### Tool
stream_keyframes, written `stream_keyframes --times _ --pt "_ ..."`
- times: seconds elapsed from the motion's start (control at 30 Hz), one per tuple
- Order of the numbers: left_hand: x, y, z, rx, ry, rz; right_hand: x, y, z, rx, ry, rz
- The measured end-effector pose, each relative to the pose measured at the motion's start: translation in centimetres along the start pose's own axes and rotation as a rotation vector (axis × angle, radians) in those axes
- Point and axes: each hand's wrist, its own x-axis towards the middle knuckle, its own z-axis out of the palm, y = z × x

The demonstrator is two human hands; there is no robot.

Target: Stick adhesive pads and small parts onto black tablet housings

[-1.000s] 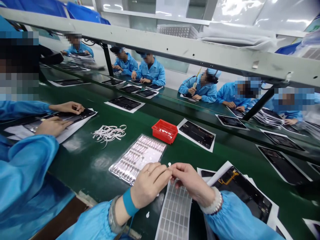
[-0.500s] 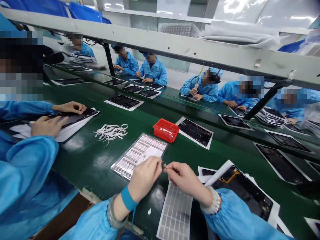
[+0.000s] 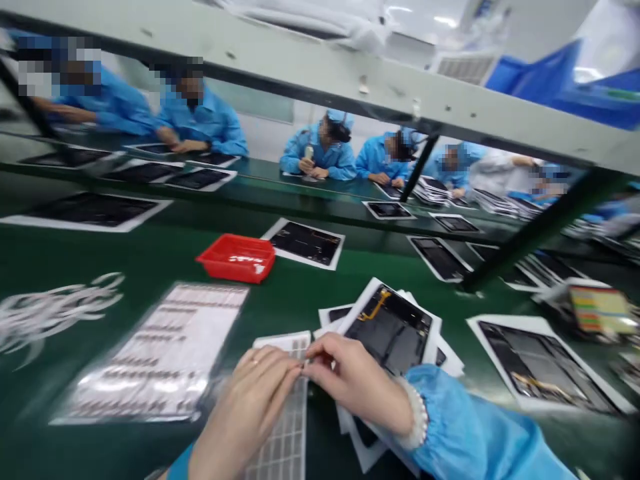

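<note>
My left hand point(image 3: 250, 403) and my right hand point(image 3: 353, 380) meet fingertip to fingertip, both pinched closed. Something tiny sits between them, too small and blurred to name. Under and beside them lies a sheet of grey rectangular stickers point(image 3: 283, 443), partly covered by my left hand. To the left is a clear flat pack of small wired parts point(image 3: 170, 347) set in rows. At the right, close to my right hand, rests a stack of black panels on white sheets, the top panel point(image 3: 395, 333) showing an orange flex cable.
A red tray point(image 3: 237, 257) holds small pieces, with white strips point(image 3: 65, 310) in a heap further left. More black panels, one of them near right point(image 3: 545, 363), lie along the green bench. A shelf beam point(image 3: 320, 73) crosses above; several co-workers in blue sit opposite.
The view has swung right and nearer, so the tray and parts pack now appear further left. My hands stay pinched together, now over the sticker sheet. The neighbour on the left is out of view.
</note>
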Motion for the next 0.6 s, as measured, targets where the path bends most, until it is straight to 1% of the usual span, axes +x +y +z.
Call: stream_keyframes --times 0.03,0.07,0.13,0.2,0.23,0.3,0.33,0.4,0.47,0.53,0.6 --pt "0.3 0.4 0.7 -0.056 -0.027 0.014 -1.2 0.5 -0.5 -0.055 0.059 -0.081" --pt "0.5 0.8 1.5 -0.102 -0.053 0.038 -2.4 1.0 -1.0 -0.083 0.083 -0.126" --pt "1.0 1.8 3.1 -0.126 -0.082 0.115 -4.5 2.1 -2.1 -0.077 0.092 -0.142" --pt "1.3 2.7 4.6 -0.04 -0.062 0.183 -6.2 3.4 -3.9 -0.051 0.152 -0.114" --pt "1.4 3.1 5.3 0.024 -0.052 0.205 -6.9 4.2 -5.1 -0.05 0.197 -0.089" --pt "1.4 3.6 6.7 0.135 -0.08 0.237 -7.8 6.1 -8.2 -0.135 0.277 0.005" --pt "1.3 3.7 7.4 0.168 -0.114 0.266 -8.1 7.2 -10.0 -0.229 0.294 0.082" --pt "1.0 3.5 8.5 0.201 -0.178 0.346 -8.3 9.5 -13.4 -0.481 0.273 0.293" --pt "0.6 3.0 9.3 0.226 -0.19 0.414 -8.1 11.6 -16.0 -0.627 0.204 0.447" --pt "0.4 2.5 9.8 0.247 -0.184 0.446 -7.7 13.0 -17.5 -0.649 0.123 0.485" --pt "0.3 2.2 10.1 0.267 -0.171 0.469 -7.1 13.6 -18.1 -0.644 0.042 0.473"
